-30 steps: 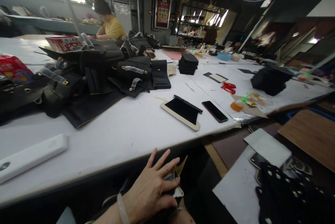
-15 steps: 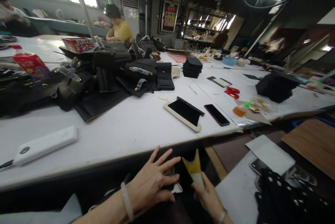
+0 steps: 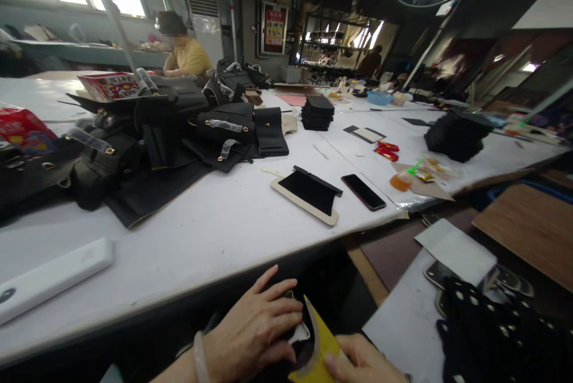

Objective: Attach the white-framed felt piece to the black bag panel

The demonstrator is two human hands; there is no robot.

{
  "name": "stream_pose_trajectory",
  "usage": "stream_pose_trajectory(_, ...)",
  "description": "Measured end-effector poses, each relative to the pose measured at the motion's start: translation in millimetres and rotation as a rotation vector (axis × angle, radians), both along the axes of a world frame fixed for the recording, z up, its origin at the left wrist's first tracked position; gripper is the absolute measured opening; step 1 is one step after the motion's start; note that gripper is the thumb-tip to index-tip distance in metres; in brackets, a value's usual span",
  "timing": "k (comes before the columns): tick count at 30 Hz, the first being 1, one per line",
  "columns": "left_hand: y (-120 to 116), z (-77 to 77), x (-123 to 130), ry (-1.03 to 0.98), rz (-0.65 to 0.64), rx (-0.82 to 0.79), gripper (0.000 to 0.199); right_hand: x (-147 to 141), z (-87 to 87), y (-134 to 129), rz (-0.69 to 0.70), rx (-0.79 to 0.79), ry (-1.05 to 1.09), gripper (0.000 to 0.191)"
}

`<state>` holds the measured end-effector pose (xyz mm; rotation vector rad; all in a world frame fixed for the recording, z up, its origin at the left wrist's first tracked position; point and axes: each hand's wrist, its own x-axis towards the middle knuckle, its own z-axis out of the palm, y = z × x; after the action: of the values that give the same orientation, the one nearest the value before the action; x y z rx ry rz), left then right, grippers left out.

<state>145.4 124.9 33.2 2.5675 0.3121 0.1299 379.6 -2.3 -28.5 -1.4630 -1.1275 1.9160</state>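
Note:
Just below the table's front edge, my left hand (image 3: 255,326) reaches in with its fingers spread. Under its fingertips lies something dark with a small whitish part (image 3: 301,333); its kind is hidden by the hand and the shadow. My right hand (image 3: 358,359) grips a yellow piece with a concave curved edge (image 3: 323,341) between thumb and fingers, close to the left fingertips. On the table above the hands rests a black flat piece with a cream border (image 3: 308,195), its far edge folded up. A phone (image 3: 363,192) lies to its right.
Black leather bags (image 3: 174,126) are heaped at the left behind a white power bank (image 3: 58,275). Black pieces are stacked (image 3: 317,113) farther back. To the right are a drink cup (image 3: 401,180) and black studded parts (image 3: 483,329). A person in yellow (image 3: 190,55) sits beyond.
My right hand has brought the yellow piece leftward and lower, turning its curved edge toward the left hand. The left hand has shifted slightly left and down, and the view has turned right.

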Motion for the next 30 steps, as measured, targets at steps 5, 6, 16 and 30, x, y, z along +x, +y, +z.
stream_pose_trajectory(5, 0.1, -4.0, -2.0, 0.008, -0.029, 0.074, 0.029, 0.3, -3.6, 3.8, 0.025, 0.014, -0.105, 0.068)
stream_pose_trajectory(6, 0.2, -5.6, -2.3, 0.003, -0.028, 0.092, 0.028, 0.0, -2.0, 4.5, 0.028, 0.012, -0.116, 0.067)
stream_pose_trajectory(16, -0.4, -2.1, 0.2, 0.019, -0.038, 0.094, 0.029, -2.1, -2.5, 5.3, -0.006, -0.017, -0.141, 0.055)
stream_pose_trajectory(30, 3.7, 0.4, 0.1, 0.031, -0.035, 0.051, 0.025, -3.7, -2.4, 5.0, -0.044, -0.019, -0.140, 0.053)
